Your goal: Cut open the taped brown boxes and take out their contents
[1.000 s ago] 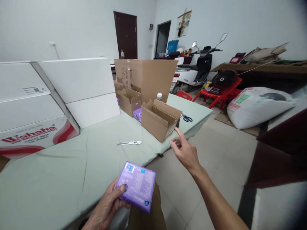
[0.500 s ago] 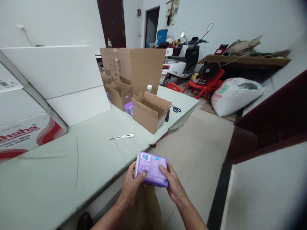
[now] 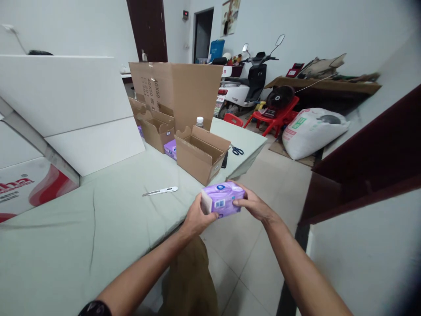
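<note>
We've got the pack [image 3: 225,199] gripped btwn L hand [image 3: 198,217] & R hand [image 3: 257,204], just off the table's [image 3: 121,219] right edge. Lift looks done imo, set-down isn't yet. Open box [image 3: 194,163] sits just beyond, far side.

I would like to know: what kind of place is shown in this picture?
Probably a room in a home or small shop that also serves as workspace. A scooter and a large white sack stand indoors, and a covered table holds an open cardboard box.
</note>
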{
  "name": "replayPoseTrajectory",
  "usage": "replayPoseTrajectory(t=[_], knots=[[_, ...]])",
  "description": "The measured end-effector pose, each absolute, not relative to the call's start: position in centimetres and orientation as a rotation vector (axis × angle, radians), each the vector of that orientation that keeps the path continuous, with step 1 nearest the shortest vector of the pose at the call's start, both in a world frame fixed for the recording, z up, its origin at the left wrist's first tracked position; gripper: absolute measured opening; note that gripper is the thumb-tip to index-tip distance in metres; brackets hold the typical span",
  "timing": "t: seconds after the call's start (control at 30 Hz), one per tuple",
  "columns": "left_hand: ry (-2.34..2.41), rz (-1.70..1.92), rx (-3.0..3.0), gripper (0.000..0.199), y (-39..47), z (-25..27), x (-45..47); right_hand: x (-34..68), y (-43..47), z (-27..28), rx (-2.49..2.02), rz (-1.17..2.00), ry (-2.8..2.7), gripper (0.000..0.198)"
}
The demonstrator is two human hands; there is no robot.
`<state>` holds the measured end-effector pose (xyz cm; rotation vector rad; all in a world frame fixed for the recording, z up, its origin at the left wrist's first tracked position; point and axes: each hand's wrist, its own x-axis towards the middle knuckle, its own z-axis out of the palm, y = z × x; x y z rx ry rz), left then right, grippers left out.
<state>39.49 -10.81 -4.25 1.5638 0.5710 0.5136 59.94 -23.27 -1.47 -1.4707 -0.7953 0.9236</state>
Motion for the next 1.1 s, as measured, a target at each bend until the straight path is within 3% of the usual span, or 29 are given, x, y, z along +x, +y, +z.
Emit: replayPoseTrajectory(t=[0.23,0.5,0.8,0.93,1.1], knots=[[0.782,0.859,1.976,0.081,-10.2,-5.1,45.4,64.9,-18.2,-1.6,-1.486,0.639,-0.901,0.081],[0.842,0.808,1.998,0.081,-10.3,-7.8,46.4,65.6,-17.3,-6.1,-1.616,0.482,-0.672,0.087],[0.885,0.740,1.981,0.086,-9.7,-7.2,48.1,65.3,-16.3,-7.7,-1.579,0.321,-0.548,0.070],[0.891,0.673,1.998,0.093,-9.6,-7.3,47.7,63.7,-17.1,-8.0,-1.555,0.329,-0.528,0.073],[0.845,0.703,2.025,0.083,-9.6,-7.9,47.3,61.0,-17.8,-8.2,-1.454,0.409,-0.499,0.078]])
